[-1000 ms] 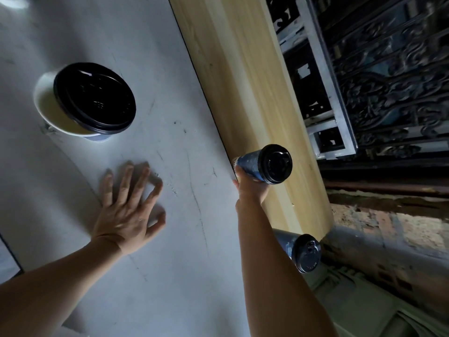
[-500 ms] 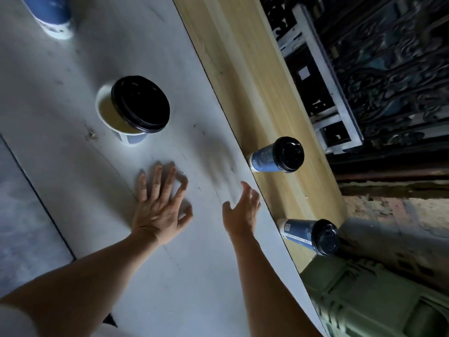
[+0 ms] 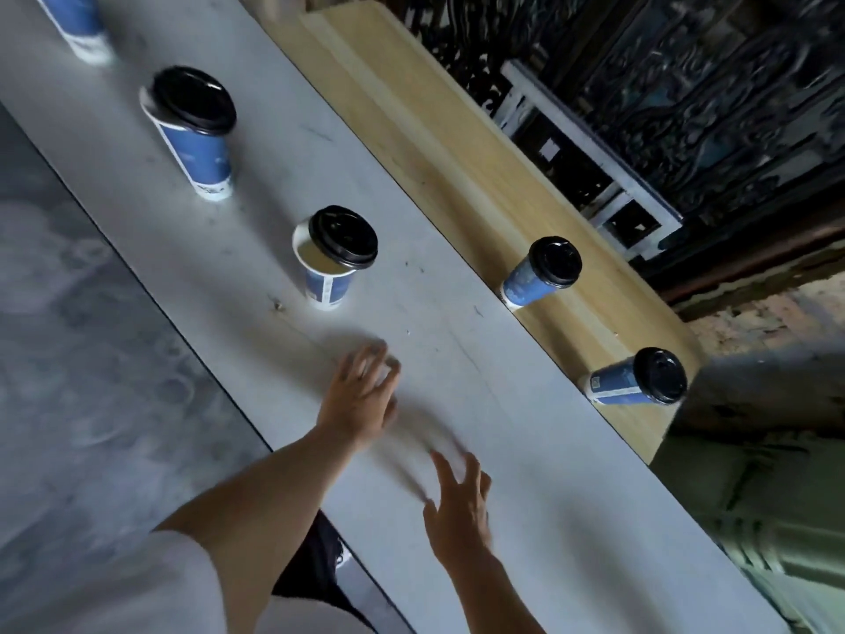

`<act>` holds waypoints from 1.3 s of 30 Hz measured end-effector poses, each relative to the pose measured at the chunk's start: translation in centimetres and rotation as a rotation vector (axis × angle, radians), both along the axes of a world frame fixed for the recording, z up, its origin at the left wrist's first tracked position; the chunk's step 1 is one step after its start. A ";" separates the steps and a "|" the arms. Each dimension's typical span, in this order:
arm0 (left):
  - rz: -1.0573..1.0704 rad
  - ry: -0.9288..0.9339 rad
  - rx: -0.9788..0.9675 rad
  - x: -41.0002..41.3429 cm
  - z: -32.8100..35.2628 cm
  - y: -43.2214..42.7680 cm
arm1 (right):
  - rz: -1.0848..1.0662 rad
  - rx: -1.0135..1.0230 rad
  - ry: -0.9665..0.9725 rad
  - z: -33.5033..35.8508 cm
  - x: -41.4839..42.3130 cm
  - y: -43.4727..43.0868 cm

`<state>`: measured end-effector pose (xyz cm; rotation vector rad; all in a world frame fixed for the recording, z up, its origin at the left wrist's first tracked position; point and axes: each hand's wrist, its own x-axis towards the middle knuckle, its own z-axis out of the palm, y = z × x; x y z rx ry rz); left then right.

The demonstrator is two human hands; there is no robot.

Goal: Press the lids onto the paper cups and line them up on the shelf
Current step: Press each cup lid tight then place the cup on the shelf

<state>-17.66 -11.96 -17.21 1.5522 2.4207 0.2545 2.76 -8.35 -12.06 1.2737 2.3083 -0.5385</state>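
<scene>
Head view: left hand [image 3: 359,398] was low over the white table [image 3: 526,519], fingers spread but blurred, empty; contact unclear. Right hand [image 3: 457,514] was nearer the body, fingers apart, holding nothing. Wooden shelf [image 3: 434,144] carried two lidded cups well apart: nearer shelf cup [image 3: 617,384], farther shelf cup [image 3: 526,281]. On the table, middle cup [image 3: 327,283] and far cup [image 3: 201,148] had black lids sitting askew; edge cup [image 3: 73,20] was cut off top-left

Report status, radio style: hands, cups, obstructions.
Left hand, right hand open, empty. Two lidded cups on shelf; nearest table cup, lid sitting crooked, unpressed. Nothing blocking it.
</scene>
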 end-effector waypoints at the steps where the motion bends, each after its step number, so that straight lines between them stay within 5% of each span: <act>1: -0.008 0.013 -0.003 -0.2 0.3 -1.0 | -0.007 -0.016 -0.005 0.3 -0.1 -0.4; 7: -0.124 -0.065 -0.378 -2.4 2.7 -4.7 | -0.097 -0.101 -0.012 1.8 -2.3 -1.7; 21: -0.268 -0.430 -0.583 -17.2 5.4 -2.2 | -0.447 -0.302 -0.118 2.7 -12.7 0.7; 28: -0.136 -0.734 -0.628 -26.5 4.0 -1.3 | -0.762 -0.287 0.127 4.0 -23.5 4.6; 32: 0.025 -0.700 -0.395 -30.4 4.8 -0.5 | -0.942 -0.116 0.310 6.3 -26.7 6.7; 36: -0.008 -0.754 -0.225 -31.1 6.2 1.6 | -0.902 0.042 0.342 8.6 -27.9 8.3; 39: -0.092 -0.898 -0.210 -29.9 7.2 2.8 | -0.825 -0.029 0.440 10.4 -28.9 8.9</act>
